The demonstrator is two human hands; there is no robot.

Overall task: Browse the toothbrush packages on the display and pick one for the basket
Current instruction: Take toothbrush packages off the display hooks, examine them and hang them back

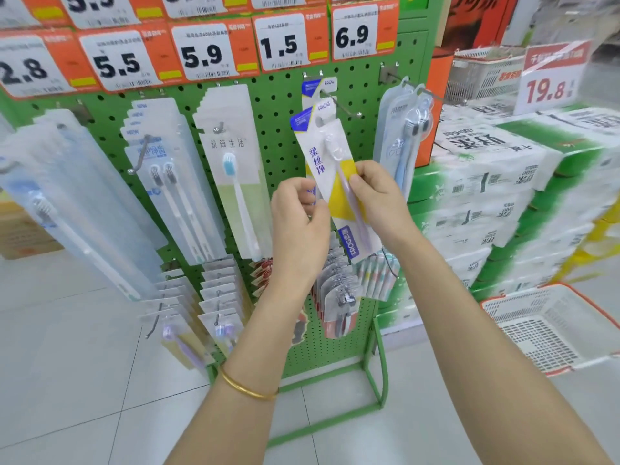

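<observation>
I hold a white, yellow and blue toothbrush package (327,152) tilted in front of the green pegboard display (278,129). My left hand (300,223) pinches its left edge. My right hand (379,203) grips its right side, thumb on the yellow patch. A second package of the same kind (315,88) hangs on the hook behind it. More toothbrush packages hang to the left (231,169) and right (402,135). A white basket (550,330) with an orange rim sits on the floor at the lower right.
Price tags (201,55) line the top of the display. Stacked white and green packs (503,203) fill the right side, with a 19.8 sign (550,78) and another basket (483,75) above. Smaller hanging packs (218,303) fill the lower rows. A cardboard box (20,229) stands at the left.
</observation>
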